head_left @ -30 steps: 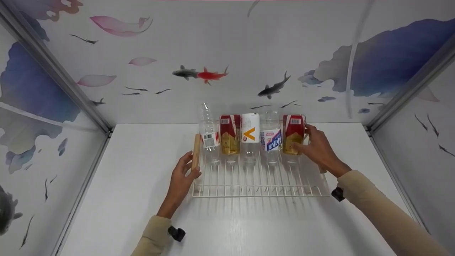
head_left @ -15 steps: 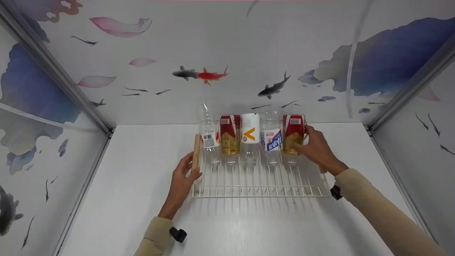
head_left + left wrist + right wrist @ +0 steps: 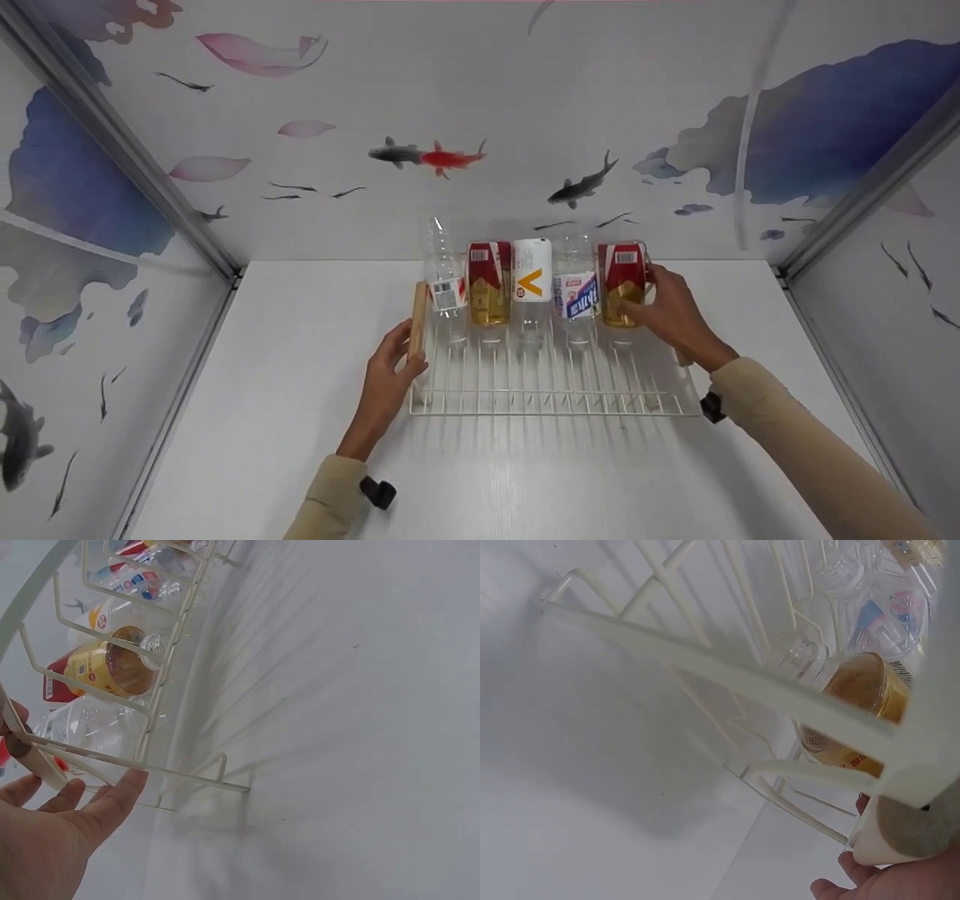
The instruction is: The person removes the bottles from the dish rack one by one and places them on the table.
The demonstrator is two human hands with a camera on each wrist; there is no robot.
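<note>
A white wire rack (image 3: 555, 403) holds a row of clear plastic bottles, caps toward me. My left hand (image 3: 384, 379) grips the wooden handle (image 3: 417, 319) at the rack's left end; its extended finger lies along the wire in the left wrist view. At the other end, my right hand (image 3: 675, 315) curls over the right handle (image 3: 915, 826), mostly hidden beneath it in the head view. Its thumb overlaps the rightmost bottle (image 3: 622, 274), which has a red and gold label. Between are another red-and-gold bottle (image 3: 489, 281), a white-labelled bottle (image 3: 532, 270) and bottles with printed labels.
The rack stands on a white table (image 3: 315, 315) near the back wall (image 3: 315, 225), which is printed with fish and petals. Side panels (image 3: 75, 315) with metal edge strips close in the left and right.
</note>
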